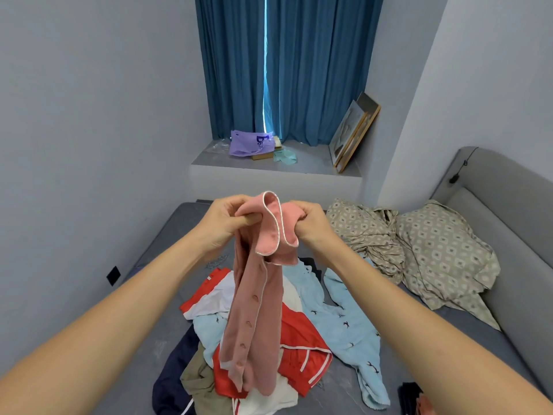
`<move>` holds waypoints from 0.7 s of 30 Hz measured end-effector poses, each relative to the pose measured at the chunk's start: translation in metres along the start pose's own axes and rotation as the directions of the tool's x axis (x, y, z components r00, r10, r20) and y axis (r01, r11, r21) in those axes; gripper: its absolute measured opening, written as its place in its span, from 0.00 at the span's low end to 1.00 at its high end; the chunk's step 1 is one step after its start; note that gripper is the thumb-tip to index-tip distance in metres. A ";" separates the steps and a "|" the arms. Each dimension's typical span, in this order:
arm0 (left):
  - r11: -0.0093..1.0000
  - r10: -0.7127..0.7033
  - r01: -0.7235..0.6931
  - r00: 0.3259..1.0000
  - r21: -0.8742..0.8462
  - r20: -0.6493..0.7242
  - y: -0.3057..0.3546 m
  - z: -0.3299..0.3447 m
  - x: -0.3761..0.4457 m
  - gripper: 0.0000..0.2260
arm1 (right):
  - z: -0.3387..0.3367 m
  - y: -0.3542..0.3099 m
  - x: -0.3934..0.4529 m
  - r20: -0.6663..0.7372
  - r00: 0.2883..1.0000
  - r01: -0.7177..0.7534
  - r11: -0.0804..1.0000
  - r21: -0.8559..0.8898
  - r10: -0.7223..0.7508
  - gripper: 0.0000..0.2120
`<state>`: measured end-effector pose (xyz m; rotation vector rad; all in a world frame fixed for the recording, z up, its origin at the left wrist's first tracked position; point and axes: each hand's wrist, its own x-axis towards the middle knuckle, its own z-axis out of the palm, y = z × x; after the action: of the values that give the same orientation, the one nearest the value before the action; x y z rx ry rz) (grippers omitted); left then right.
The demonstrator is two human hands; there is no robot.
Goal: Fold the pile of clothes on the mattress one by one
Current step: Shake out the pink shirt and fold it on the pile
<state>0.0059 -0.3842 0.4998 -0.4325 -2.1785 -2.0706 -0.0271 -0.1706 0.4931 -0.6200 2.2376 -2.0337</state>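
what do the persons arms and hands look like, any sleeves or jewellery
Both forearms are bare right up to the bottom edge of the picture, with no sleeve showing. The left hand and right hand wear no gloves, and no watch, bracelet or ring can be seen on the wrists or fingers.

We count two hands (269,223), both up on one pink garment (254,310). Below we see one pile of clothes (299,339) on one mattress (449,339). Further back: two curtains (314,70), two leaning picture frames (350,136), one purple bag (248,143).
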 end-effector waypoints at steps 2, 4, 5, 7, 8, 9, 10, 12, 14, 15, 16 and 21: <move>1.000 -0.008 0.009 0.998 0.018 -0.055 0.004 0.002 -0.005 0.07 | -0.005 0.003 -0.001 0.040 0.999 0.006 1.000 -0.017 -0.006 0.16; 0.999 0.003 0.002 0.993 0.038 -0.115 0.009 0.001 -0.009 0.06 | -0.010 0.009 0.000 0.035 0.999 0.020 1.000 -0.020 -0.019 0.14; 0.999 0.014 -0.005 0.987 0.052 -0.160 0.011 -0.002 -0.011 0.07 | -0.014 0.011 0.001 0.009 1.000 0.020 1.000 -0.016 -0.020 0.13; 0.998 0.028 -0.011 0.962 0.066 -0.272 0.015 -0.009 -0.016 0.10 | -0.024 0.014 0.003 -0.039 0.999 0.006 1.000 0.016 -0.005 0.10; 0.998 0.027 -0.007 0.947 0.063 -0.319 0.016 -0.013 -0.019 0.09 | -0.029 0.015 0.003 -0.029 1.000 0.004 0.999 0.035 -0.003 0.09; 0.998 0.025 -0.002 0.936 0.064 -0.352 0.016 -0.016 -0.021 0.08 | -0.034 0.016 0.002 0.011 1.000 -0.001 0.998 0.058 0.001 0.10; 0.997 0.024 0.003 0.927 0.071 -0.375 0.016 -0.018 -0.024 0.07 | -0.039 0.016 0.000 0.069 0.998 -0.018 0.996 0.084 0.012 0.09; 0.994 0.034 0.014 0.906 0.109 -0.422 0.014 -0.022 -0.027 0.07 | -0.049 0.014 -0.005 0.240 0.970 -0.075 0.985 0.153 0.036 0.13; 0.988 0.050 0.024 0.886 0.154 -0.461 0.014 -0.023 -0.030 0.08 | -0.056 0.011 -0.012 0.435 0.900 -0.080 0.988 0.135 0.014 0.20; 0.984 0.057 0.029 0.881 0.175 -0.470 0.014 -0.024 -0.033 0.08 | -0.057 0.009 -0.016 0.474 0.880 -0.055 0.996 0.071 0.015 0.24; 0.980 0.060 0.037 0.879 0.194 -0.472 0.014 -0.025 -0.036 0.08 | -0.057 0.008 -0.021 0.480 0.877 -0.030 1.000 -0.001 0.026 0.27; 0.896 0.091 0.100 0.913 0.432 -0.398 0.017 -0.036 -0.060 0.05 | -0.045 -0.009 -0.051 0.418 0.908 0.100 0.962 -0.254 0.016 0.26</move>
<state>0.0634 -0.4271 0.5025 0.0568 -2.2715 -1.4144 0.0085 -0.1123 0.4962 -1.0232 2.2555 -1.4346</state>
